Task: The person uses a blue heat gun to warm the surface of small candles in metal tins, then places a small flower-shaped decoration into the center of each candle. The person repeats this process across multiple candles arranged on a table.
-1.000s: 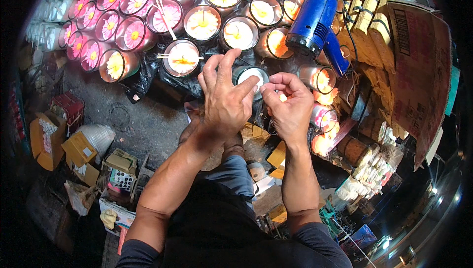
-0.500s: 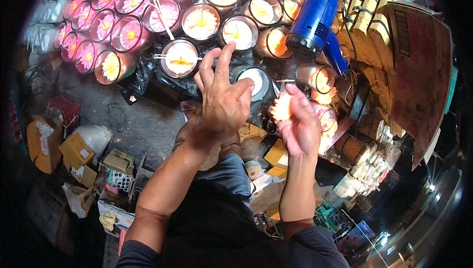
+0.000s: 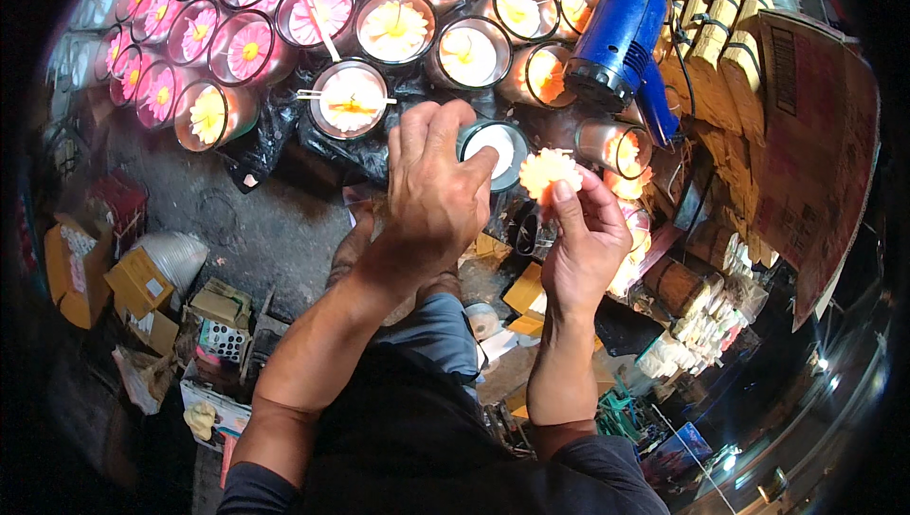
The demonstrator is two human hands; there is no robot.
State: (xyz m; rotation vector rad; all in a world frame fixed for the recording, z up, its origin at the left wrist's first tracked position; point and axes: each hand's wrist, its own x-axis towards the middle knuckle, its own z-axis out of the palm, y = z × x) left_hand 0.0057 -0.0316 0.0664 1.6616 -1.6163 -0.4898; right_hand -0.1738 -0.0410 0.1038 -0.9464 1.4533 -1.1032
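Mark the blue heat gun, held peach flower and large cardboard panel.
Blue heat gun (image 3: 620, 34), head view: its body
Peach flower (image 3: 547, 171), head view: its petals
Large cardboard panel (image 3: 823, 150), head view: its face

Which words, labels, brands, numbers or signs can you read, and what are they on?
None reads clearly.
Large brown cardboard sheet: barcoded and printed, too faint to read.
Small brown cardboard box: white label, too small to read.
Pale-orange flower in right hand: no text visible.

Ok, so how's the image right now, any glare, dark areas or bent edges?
Head view: glare bleaches the pale orange flower-shaped piece in the right hand; the black cloth shirt shows little detail; toward the right rim, the brown cardboard sheet looks bowed, likely fisheye distortion; the corners go black.
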